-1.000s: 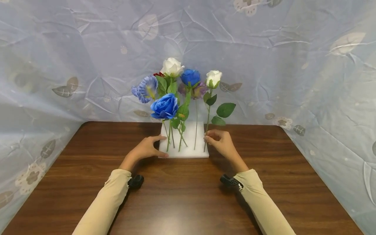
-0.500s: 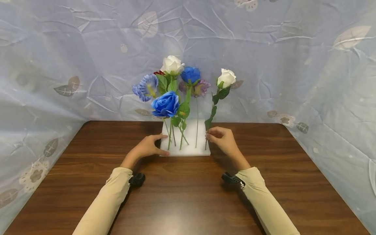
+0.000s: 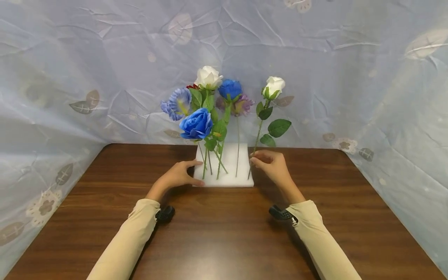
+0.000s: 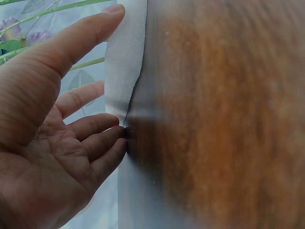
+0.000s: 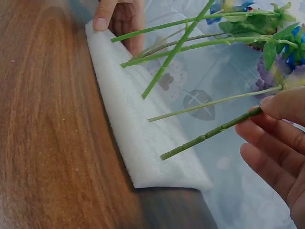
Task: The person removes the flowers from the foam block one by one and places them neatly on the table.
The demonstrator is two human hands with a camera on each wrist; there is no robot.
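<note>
My right hand [image 3: 271,165] pinches the lower stem of a white rose [image 3: 274,86] between thumb and fingers. In the right wrist view, the lower end of that rose's stem [image 5: 205,136] meets the white foam block [image 5: 128,138] near its right end. The rose leans to the right, its leaves spread outward. At the block's left edge, my left hand [image 3: 176,175] rests with thumb and fingers spread and fairly straight. Its thumb [image 4: 95,33] overlaps the foam in the left wrist view, the other fingertips right at the edge.
Other stems stand in the foam: a second white rose [image 3: 208,77], blue roses [image 3: 196,123], a pale blue flower [image 3: 176,104] and a purple one [image 3: 242,105]. A bit of red shows behind. Beneath is a brown wooden table [image 3: 217,233], with a patterned cloth [image 3: 140,58] behind it.
The white rose in my right hand has tipped further right. Its leaves swung in close to the stem, then out to the right again. My left hand stays at the foam's edge.
</note>
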